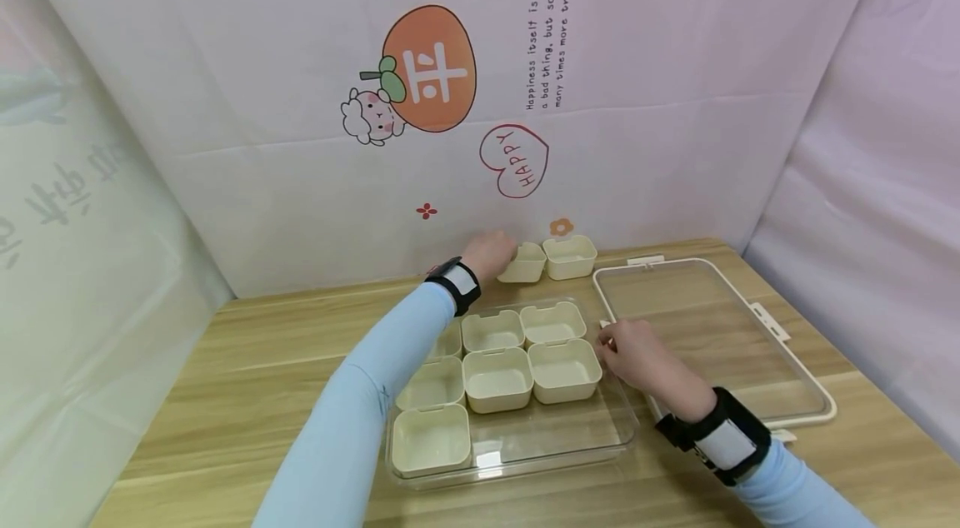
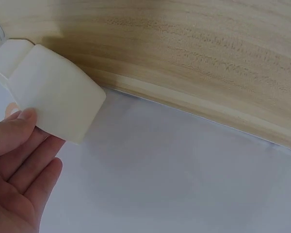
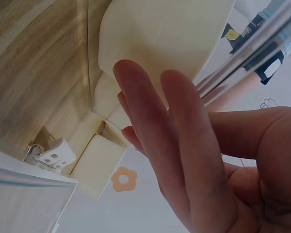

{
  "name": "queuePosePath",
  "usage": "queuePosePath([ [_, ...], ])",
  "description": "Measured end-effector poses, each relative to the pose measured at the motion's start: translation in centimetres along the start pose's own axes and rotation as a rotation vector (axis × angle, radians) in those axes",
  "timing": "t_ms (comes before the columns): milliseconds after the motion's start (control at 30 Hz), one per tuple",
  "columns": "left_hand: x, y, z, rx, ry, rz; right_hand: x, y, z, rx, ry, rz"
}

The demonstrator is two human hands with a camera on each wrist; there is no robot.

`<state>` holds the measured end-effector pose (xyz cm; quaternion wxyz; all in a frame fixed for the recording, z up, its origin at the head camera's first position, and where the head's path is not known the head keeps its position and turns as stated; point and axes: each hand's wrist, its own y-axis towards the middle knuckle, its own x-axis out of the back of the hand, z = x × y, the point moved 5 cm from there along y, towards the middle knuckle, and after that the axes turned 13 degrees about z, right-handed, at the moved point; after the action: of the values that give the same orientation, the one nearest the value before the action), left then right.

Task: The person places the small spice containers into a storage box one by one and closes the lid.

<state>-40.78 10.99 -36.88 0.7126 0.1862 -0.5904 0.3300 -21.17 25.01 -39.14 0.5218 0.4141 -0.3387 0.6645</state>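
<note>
At the back edge of the table, my left hand [image 1: 489, 255] reaches over a small cream bin [image 1: 522, 263]. In the left wrist view the fingers and thumb pinch the side of this bin [image 2: 56, 94], which touches another cream bin [image 1: 570, 257]. Several similar cream bins [image 1: 498, 381] sit in rows inside a clear shallow box [image 1: 551, 438]. Beside the box's right wall is my right hand [image 1: 637, 357]. Its fingers [image 3: 145, 111] look nearly straight in the right wrist view, close to the clear rim and the nearest bin; whether they touch the rim cannot be told.
To the right of the box lies a clear lid [image 1: 701, 320] with a cream frame and side clips [image 1: 770, 321]. A printed white cloth [image 1: 637, 170] hangs behind the wooden table [image 1: 247, 395], with more cloth at both sides.
</note>
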Motion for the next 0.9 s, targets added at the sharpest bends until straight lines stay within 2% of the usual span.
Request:
queuePosePath([
  [267,0.2,-0.8,0.2,-0.005,0.042,-0.051,0.0,0.0,0.1,-0.004,0.012,0.009],
  [500,0.2,-1.4,0.5,-0.044,0.011,-0.086,0.0,0.1,0.0,-0.018,0.021,0.02],
  [700,0.8,-2.6,0.4,-0.058,0.003,-0.102,0.0,0.2,-0.1,-0.022,0.016,0.014],
  [900,1.5,-4.1,0.2,-0.072,-0.008,-0.181,-0.1,0.2,-0.2,-0.024,0.005,0.016],
])
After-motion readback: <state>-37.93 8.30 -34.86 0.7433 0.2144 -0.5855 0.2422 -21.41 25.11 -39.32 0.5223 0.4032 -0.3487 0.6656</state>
